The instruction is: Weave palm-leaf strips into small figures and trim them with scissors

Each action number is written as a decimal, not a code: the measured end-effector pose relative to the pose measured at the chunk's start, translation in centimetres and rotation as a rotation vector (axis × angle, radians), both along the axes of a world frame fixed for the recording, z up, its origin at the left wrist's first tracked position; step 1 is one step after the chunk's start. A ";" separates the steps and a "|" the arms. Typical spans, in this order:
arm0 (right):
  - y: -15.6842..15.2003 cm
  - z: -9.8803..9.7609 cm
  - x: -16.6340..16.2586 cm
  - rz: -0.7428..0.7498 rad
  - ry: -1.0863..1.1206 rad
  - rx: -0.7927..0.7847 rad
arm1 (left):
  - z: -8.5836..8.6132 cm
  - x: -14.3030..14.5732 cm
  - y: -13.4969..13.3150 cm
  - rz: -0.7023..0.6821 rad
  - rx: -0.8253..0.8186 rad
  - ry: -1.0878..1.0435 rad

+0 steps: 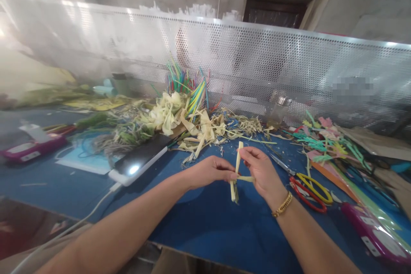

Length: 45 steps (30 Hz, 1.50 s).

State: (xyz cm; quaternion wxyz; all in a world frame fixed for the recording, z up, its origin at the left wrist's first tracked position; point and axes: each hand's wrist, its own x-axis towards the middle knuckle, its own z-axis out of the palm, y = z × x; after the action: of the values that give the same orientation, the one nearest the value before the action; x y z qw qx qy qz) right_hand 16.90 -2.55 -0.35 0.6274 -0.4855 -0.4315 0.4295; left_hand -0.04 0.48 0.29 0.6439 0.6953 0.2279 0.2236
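In front of me, above the blue tabletop (pixel 205 227), are folded pale yellow husk strips (pixel 238 160), one standing nearly upright and another crossing it sideways. My left hand (pixel 213 170) pinches them where they cross, thumb and fingers pressed together. My right hand (pixel 258 169), with a gold bracelet (pixel 282 204) at the wrist, is closed beside the upright strip, its fingertips near the upper part. The sideways strip runs toward the right palm, where its end is hidden. Below the left fingers hangs the lower end of the folded bundle.
Scissors (pixel 310 190) with red and yellow handles lie to the right. Behind are heaped pale husks (pixel 170 113) and colored sticks (pixel 199 96). A lit phone-like device (pixel 141 162) lies left, a purple power strip (pixel 374 233) right. A perforated metal screen (pixel 224 55) closes the back.
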 end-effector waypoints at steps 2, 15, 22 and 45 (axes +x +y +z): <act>0.0 0.2 0.2 -0.035 -0.018 0.020 | -0.1 0.1 0.1 0.030 -0.016 -0.013; -0.2 -0.7 -0.9 0.067 -0.038 0.001 | -1.4 0.9 1.0 0.400 0.207 -0.130; -0.4 -0.8 -1.4 0.035 -0.036 0.042 | -1.6 1.0 0.9 0.439 0.193 -0.147; -0.1 -0.3 -0.1 -0.065 -0.144 0.063 | -0.8 0.9 0.6 0.575 -0.322 -0.334</act>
State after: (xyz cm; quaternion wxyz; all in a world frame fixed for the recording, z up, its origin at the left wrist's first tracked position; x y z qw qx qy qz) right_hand 16.82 -2.61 -0.64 0.6234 -0.5090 -0.4727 0.3589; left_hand 0.86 1.10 -0.53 0.6842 0.4464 0.3381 0.4672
